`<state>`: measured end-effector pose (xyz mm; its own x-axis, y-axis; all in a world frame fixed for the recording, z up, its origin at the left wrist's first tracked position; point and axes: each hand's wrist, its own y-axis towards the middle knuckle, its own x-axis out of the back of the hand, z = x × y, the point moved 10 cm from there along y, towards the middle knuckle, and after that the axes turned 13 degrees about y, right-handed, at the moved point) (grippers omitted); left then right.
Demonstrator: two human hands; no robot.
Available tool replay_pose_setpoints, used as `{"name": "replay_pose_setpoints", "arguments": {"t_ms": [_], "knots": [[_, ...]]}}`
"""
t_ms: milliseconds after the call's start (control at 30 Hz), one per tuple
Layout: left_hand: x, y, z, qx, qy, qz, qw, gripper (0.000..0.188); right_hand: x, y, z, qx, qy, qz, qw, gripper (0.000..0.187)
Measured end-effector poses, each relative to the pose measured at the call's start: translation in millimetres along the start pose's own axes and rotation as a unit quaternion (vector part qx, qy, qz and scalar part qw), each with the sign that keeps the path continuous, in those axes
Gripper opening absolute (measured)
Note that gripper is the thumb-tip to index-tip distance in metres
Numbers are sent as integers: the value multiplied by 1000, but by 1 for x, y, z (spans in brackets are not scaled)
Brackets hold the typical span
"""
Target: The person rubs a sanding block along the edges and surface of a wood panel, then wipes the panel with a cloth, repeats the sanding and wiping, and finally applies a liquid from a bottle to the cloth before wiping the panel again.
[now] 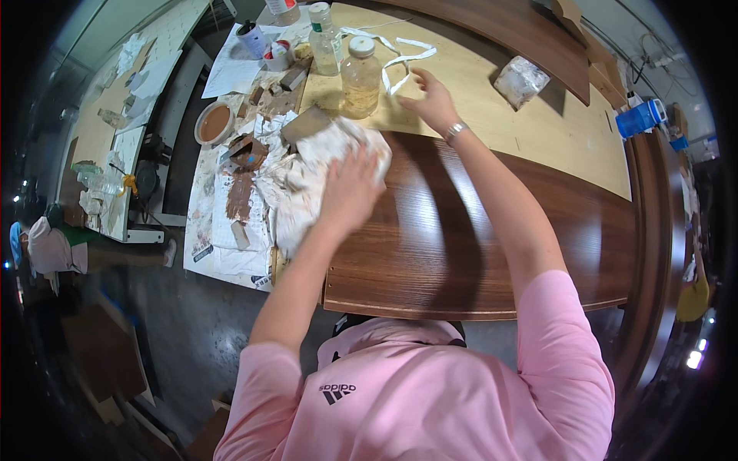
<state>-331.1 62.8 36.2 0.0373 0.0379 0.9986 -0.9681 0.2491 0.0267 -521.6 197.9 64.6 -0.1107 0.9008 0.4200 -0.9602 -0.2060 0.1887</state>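
A crumpled, stained white rag (307, 196) lies across the left end of a dark brown wood-grain board (507, 230). My left hand (352, 192) rests flat on this rag, fingers stretched out and slightly blurred. Past the board's far edge, my right hand (432, 101) hovers with thumb and fingers apart, nothing between them. It is close to a loose white strap (415, 52) and a clear capped jar (360, 81) of yellowish liquid. From under the rag's far side a grey-brown block (306, 123) sticks out.
A tub of brown paste (214, 124), smeared paper (206, 223) and a brown-stained scraper-like piece (247, 152) lie at left. Behind stand a clear bottle (326, 46) and a dark can (251, 40). A wrapped white block (521, 81) and blue jug (640, 119) are at right.
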Motion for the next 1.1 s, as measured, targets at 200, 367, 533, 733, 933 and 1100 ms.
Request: {"name": "replay_pose_setpoints", "arguments": {"t_ms": [200, 367, 533, 733, 933, 1100], "knots": [[2, -9, 7, 8, -31, -35, 999, 55, 169, -142, -46, -22, -100, -115, 988, 46], [0, -65, -15, -53, -50, 5, 997, 58, 323, -318, -85, -109, -261, -219, 934, 37], [3, 42, -41, -4, -37, -29, 999, 62, 372, -425, -115, -222, -284, -256, 897, 37], [18, 5, -354, -333, -276, -12, 902, 71, 346, -424, -99, -133, -379, -286, 870, 38], [13, 35, -338, -292, -197, -67, 934, 67, 351, -425, -85, -126, -295, -304, 897, 41], [-10, 86, -155, 76, -23, -43, 996, 59, 355, -431, -87, -138, -199, -293, 925, 44]]}}
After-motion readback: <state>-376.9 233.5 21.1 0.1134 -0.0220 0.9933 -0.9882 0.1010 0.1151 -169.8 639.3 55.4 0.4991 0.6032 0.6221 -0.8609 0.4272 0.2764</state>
